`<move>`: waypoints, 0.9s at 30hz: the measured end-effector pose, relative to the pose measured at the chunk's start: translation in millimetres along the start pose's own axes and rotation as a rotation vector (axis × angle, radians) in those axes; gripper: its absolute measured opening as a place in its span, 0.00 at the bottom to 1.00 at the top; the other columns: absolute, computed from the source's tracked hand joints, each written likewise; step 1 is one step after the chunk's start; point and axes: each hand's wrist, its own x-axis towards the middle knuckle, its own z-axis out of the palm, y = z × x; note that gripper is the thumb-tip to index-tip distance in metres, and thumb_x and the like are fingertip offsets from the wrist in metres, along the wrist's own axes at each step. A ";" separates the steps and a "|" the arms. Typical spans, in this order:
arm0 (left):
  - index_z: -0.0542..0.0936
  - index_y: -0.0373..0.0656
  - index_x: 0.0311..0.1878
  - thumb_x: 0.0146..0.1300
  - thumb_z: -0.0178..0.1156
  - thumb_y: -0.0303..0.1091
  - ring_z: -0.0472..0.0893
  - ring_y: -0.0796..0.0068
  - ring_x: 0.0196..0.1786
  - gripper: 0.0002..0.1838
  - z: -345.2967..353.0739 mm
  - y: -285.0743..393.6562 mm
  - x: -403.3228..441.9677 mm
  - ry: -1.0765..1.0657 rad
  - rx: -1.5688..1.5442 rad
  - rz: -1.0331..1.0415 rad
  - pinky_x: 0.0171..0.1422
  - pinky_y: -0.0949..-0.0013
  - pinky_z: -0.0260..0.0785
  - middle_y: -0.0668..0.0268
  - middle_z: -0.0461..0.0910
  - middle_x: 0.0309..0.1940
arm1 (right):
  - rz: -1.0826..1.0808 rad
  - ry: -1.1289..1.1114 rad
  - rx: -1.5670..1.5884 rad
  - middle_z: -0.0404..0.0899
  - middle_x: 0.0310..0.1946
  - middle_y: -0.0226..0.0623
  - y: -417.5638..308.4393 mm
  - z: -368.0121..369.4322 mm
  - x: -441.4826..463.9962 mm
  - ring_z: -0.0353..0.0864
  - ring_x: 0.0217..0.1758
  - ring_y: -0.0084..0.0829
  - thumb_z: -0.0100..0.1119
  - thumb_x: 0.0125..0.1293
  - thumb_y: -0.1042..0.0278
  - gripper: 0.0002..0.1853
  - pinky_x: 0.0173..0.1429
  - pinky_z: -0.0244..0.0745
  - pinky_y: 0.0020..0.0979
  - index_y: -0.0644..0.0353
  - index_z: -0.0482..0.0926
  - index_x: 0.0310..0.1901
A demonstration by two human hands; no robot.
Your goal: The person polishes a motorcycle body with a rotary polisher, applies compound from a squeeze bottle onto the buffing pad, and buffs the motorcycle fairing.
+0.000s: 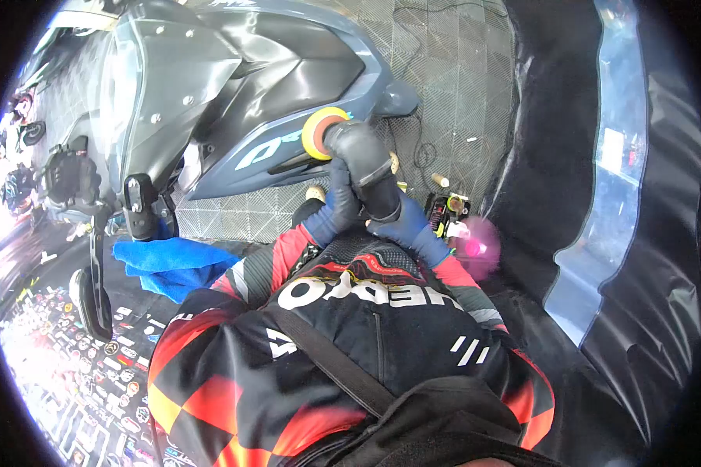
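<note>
Two hands in dark blue coverings hold a black polisher with a round yellow-and-orange pad (366, 163) in front of the person's chest. The left hand (339, 201) closes around the side of its body near the head; the right hand (410, 232) wraps the rear end, though its fingers are mostly hidden. A glossy grey-and-black motorcycle fairing (280, 86) stands directly ahead, overlapped by the pad in view; whether they touch, I cannot tell. A crumpled bright blue cloth (175, 266) lies left of the left arm, a translucent pink round object (479, 247) beyond the right hand, and a thin black cable (424, 154) on the grey patterned floor (467, 86). The polisher's long axis slants, pad end up-left, rear end down-right toward the person.
</note>
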 end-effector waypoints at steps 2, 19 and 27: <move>0.69 0.44 0.66 0.65 0.42 0.75 0.78 0.67 0.58 0.44 12.3 -1.5 10.7 -0.076 0.071 0.009 0.65 0.60 0.71 0.61 0.77 0.58 | 0.014 -0.001 0.040 0.82 0.52 0.41 23.4 -9.8 8.0 0.82 0.54 0.34 0.80 0.44 0.53 0.42 0.62 0.74 0.35 0.62 0.72 0.60; 0.72 0.37 0.59 0.65 0.58 0.63 0.79 0.76 0.44 0.36 20.4 29.6 47.3 -0.264 0.654 0.003 0.50 0.68 0.74 0.62 0.79 0.46 | -0.111 0.119 0.426 0.84 0.44 0.35 54.4 46.1 56.5 0.82 0.46 0.28 0.77 0.50 0.65 0.26 0.55 0.77 0.32 0.62 0.79 0.50; 0.72 0.36 0.61 0.60 0.59 0.69 0.76 0.76 0.52 0.44 -24.0 106.0 -15.9 -0.361 0.706 0.256 0.59 0.67 0.70 0.63 0.79 0.51 | -0.267 0.098 0.338 0.84 0.41 0.33 19.5 131.0 74.7 0.83 0.42 0.28 0.78 0.45 0.63 0.25 0.51 0.77 0.32 0.60 0.81 0.45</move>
